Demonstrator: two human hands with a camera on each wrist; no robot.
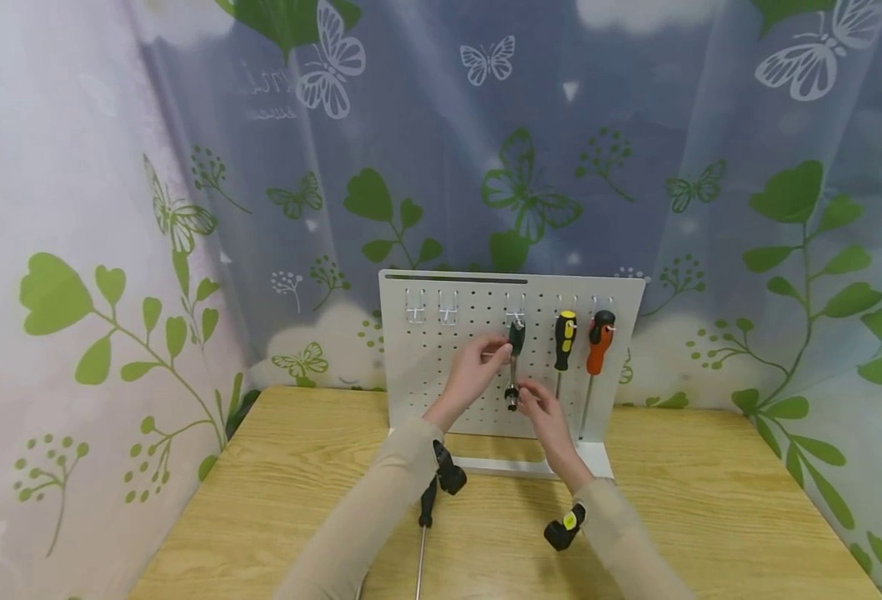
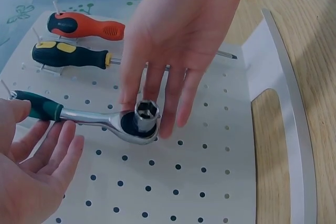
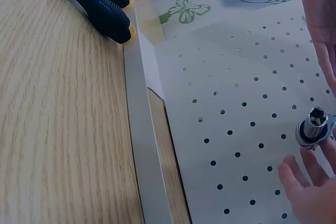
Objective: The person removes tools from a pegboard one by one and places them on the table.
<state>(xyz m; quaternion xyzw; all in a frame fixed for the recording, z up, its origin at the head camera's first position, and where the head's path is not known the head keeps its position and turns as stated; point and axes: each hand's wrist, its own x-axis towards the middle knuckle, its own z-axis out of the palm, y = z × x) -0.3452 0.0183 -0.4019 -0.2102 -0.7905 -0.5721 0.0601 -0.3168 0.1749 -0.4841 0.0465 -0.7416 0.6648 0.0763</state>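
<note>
A ratchet wrench (image 2: 86, 117) with a dark green handle and a socket on its head is upright against the white pegboard (image 1: 441, 367), its handle end at a hook. My left hand (image 1: 478, 367) is at the handle, the thumb over it and the fingers along its side, pinching lightly. My right hand (image 1: 546, 417) is beside the ratchet head (image 3: 313, 128). In the left wrist view its fingers (image 2: 173, 98) are nearly straight behind the head; contact is hard to tell.
Right of the wrench hang a yellow-black screwdriver (image 1: 564, 342) and an orange-black screwdriver (image 1: 600, 342). Two clear hooks (image 1: 415, 308) are at the board's upper left. Black-handled screwdrivers (image 3: 100, 9) lie on the wooden table (image 1: 321, 467). A patterned curtain (image 1: 426, 125) is behind.
</note>
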